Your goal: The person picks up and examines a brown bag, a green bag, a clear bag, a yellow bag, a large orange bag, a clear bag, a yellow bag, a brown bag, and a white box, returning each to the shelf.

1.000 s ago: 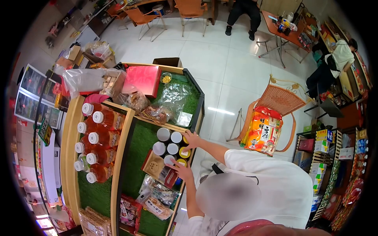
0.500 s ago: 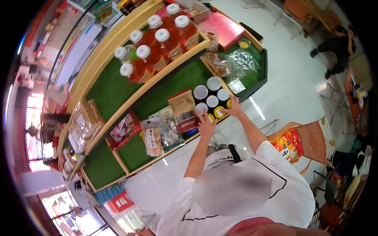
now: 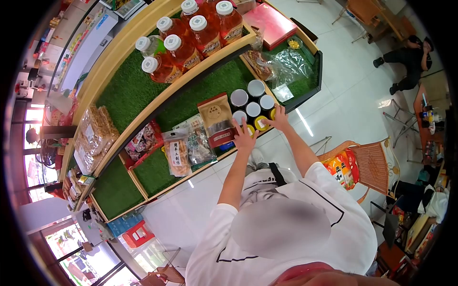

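A cluster of cans with white and pale lids point(image 3: 256, 87) stands on the green-turf shelf, and yellow-topped cans point(image 3: 261, 123) form its front row. My left hand point(image 3: 245, 139) touches the left end of that front row with fingers spread. At the right end, my right hand point(image 3: 279, 119) has its fingers apart against another yellow-topped can, partly covering it. Both hands are open; neither has lifted a can. Left of the cans lies a brown and dark red pouch point(image 3: 215, 115), close to my left hand.
Bottles of reddish liquid point(image 3: 182, 50) stand on the upper tier. Clear food packets point(image 3: 177, 155) lie on the left of the shelf. A pink box point(image 3: 270, 24) sits at the far end. A wicker chair point(image 3: 377, 162) holds an orange bag point(image 3: 341, 170). A person point(image 3: 405, 66) sits farther off.
The view has shifted slightly, so the shelf sits a little higher and further left. Both hands stay at the front row of cans, fingers spread. The cans keep their arrangement.
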The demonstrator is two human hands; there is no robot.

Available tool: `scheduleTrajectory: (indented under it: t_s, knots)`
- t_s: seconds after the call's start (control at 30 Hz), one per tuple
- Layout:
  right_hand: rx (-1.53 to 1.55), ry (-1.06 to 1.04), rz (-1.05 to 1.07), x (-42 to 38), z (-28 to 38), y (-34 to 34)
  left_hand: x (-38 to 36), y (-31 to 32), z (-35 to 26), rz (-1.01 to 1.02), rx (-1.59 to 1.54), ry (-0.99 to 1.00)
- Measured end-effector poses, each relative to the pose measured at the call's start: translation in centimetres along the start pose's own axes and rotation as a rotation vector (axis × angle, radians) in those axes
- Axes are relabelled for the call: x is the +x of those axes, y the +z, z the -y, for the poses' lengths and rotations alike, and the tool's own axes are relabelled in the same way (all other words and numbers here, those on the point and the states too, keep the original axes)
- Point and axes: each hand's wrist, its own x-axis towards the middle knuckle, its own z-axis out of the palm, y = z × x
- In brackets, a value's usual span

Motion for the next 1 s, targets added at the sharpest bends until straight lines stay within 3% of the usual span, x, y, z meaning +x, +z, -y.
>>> scheduleTrajectory:
  t_s: [0.5, 0.6, 0.7, 0.8, 0.93, 1.0]
  knots:
    - [0.0, -0.016, -0.031, -0.3, 0.7, -0.3, -0.1, 0.1, 0.3, -0.03, -0.121, 0.035]
    - [0.174, 0.077, -0.167, -0.3, 1.4, 0.4, -0.3, 0.5, 0.5, -0.13, -0.21, 0.084]
    - [0.33, 0.342, -0.493, 1.0, 1.5, 2.8, 0.8, 1.7, 0.6, -0.384, -0.471, 0.083]
    - [0.423, 0.904, -0.609, 2.2, 4.0, 2.9, 4.4, 4.5, 0.9, -0.593, -0.69, -0.256]
    - [0.319, 1.019, -0.717, 3.8, 5.2, 3.8, 8.7, 2.8, -0.1, -0.358, -1.019, -0.916]
    - [0.251, 1.012, -0.74, 3.8, 5.8, 3.8, 8.9, 0.6, -2.2, -0.318, -0.892, -1.047]
